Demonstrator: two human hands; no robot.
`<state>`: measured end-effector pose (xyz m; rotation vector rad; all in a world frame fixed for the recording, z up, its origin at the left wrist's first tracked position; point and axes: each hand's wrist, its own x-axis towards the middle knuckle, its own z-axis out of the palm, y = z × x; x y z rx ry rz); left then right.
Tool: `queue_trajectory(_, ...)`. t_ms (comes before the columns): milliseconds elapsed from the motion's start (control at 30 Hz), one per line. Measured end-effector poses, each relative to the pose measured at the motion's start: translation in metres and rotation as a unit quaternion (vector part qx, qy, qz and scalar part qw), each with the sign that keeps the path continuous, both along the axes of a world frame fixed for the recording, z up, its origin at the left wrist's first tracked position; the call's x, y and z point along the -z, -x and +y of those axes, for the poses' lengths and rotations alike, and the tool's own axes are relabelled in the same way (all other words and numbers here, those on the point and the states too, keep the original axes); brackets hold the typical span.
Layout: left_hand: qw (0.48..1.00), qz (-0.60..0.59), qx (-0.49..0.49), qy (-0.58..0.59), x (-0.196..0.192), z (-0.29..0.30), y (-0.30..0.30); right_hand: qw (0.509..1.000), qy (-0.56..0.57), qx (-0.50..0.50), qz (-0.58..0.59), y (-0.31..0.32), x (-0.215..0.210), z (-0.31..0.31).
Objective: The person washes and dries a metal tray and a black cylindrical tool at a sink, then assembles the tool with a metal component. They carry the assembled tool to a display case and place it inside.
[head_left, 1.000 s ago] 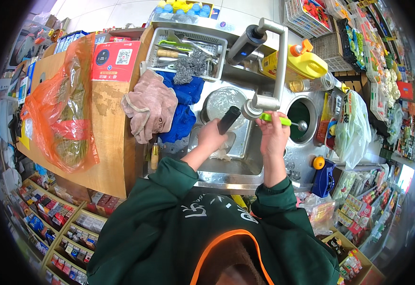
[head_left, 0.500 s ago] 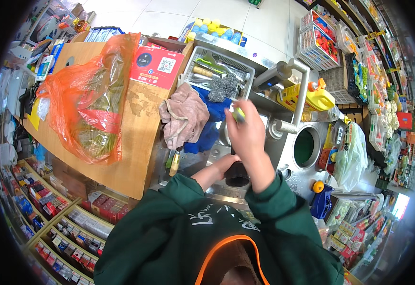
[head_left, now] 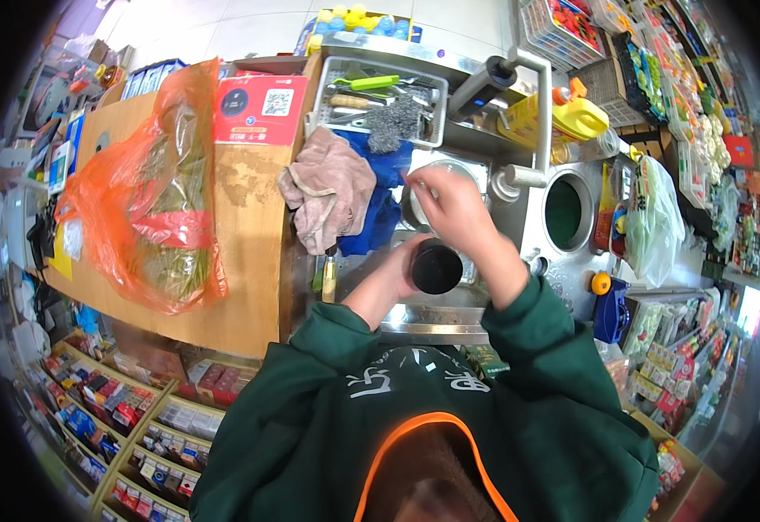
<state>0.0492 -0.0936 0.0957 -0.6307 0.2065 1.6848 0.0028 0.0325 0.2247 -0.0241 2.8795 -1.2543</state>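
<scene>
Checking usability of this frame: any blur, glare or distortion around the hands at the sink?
Head view: strong fisheye bending at the rim, black corners; right hand slightly motion-blurred; left hand and dark cup fairly sharp; even indoor light, mild glare on the steel sink.

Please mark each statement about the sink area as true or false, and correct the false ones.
1. The left hand holds a dark round cup over the sink. True.
2. The right hand rests flat on the wooden counter. False: it is raised above the sink, near the cup.
3. An orange plastic bag lies on the wooden counter. True.
4. The beige cloth lies inside the wire tray. False: it hangs over the counter's edge beside the sink.
</scene>
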Motion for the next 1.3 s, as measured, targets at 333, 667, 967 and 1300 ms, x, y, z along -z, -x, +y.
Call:
queue_trajectory(333, 0.964, 0.114, 0.112, 0.214, -0.005, 0.052, -0.024, 0.804, 0.378, 0.3, -0.347, -0.156, 0.027, 0.072)
queue_trajectory(667, 0.868, 0.422, 0.169, 0.199, -0.052, 0.134, -0.061, 0.829, 0.46, 0.184, -0.262, -0.234, 0.028, 0.134)
queue_trajectory(967, 0.816, 0.498, 0.247, 0.158, -0.053, 0.148, -0.049, 0.65, 0.605, 0.456, 0.065, -0.332, 0.009, 0.233)
queue_trajectory(1300, 0.826, 0.531, 0.188, -0.015, -0.106, 0.179, -0.07, 0.62, 0.718, 0.305, 0.089, -0.293, 0.02, 0.205)
